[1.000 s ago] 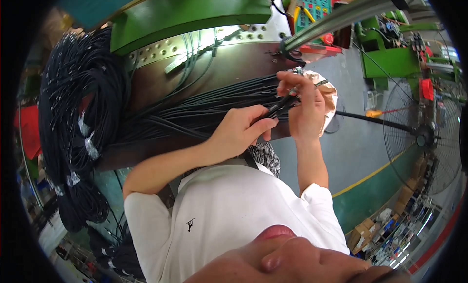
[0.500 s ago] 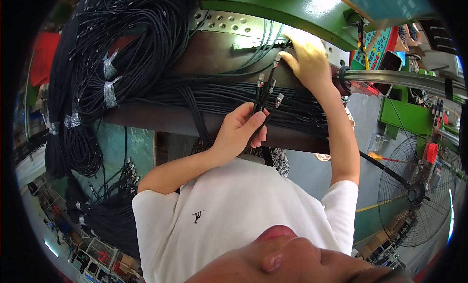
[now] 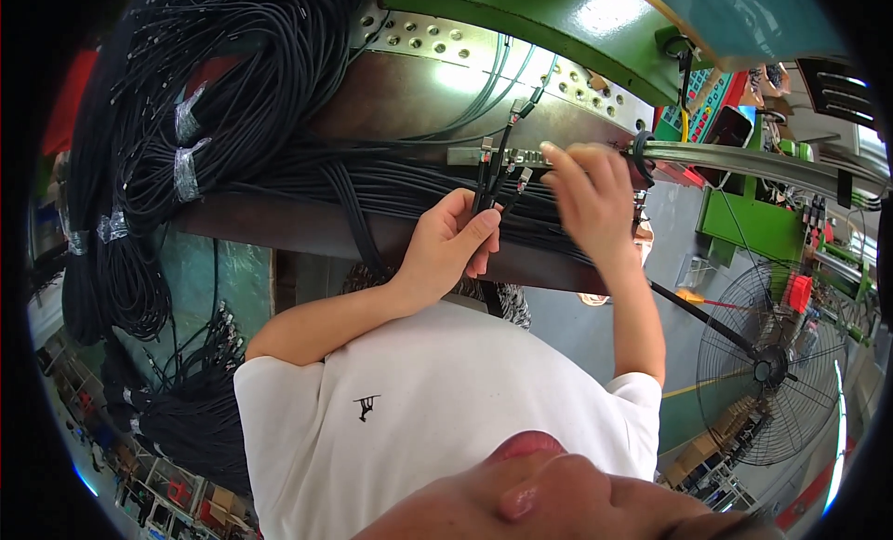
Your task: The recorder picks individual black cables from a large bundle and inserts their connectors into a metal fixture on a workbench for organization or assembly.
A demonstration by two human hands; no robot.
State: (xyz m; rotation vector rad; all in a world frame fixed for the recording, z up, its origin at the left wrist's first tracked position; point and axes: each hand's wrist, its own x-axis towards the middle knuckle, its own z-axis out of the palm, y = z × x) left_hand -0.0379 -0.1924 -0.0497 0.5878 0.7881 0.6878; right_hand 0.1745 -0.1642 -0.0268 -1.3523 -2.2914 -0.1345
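Cables (image 3: 400, 175) and a green machine (image 3: 521, 25) sit beyond the left hand (image 3: 454, 245), gripping connector leads (image 3: 484, 180), and right hand (image 3: 595, 200), grip unclear.

The left grip (image 3: 453, 247) is holding several black cables (image 3: 481, 185), their metal plugs (image 3: 486, 145) pointing away from the body; the right grip (image 3: 593, 198) is hanging, fingers bent, beside a metal strip (image 3: 463, 157), contact being unclear; looped cable bundles (image 3: 298, 47) are covering the worktop's (image 3: 391, 95) left end; a fan (image 3: 770, 365) is standing at right.

Below the left grip (image 3: 458, 235), a white short-sleeved shirt (image 3: 456, 382) bears a small black figure (image 3: 366, 409) on the chest; black-and-white patterned fabric (image 3: 513, 307) shows beneath that grip.
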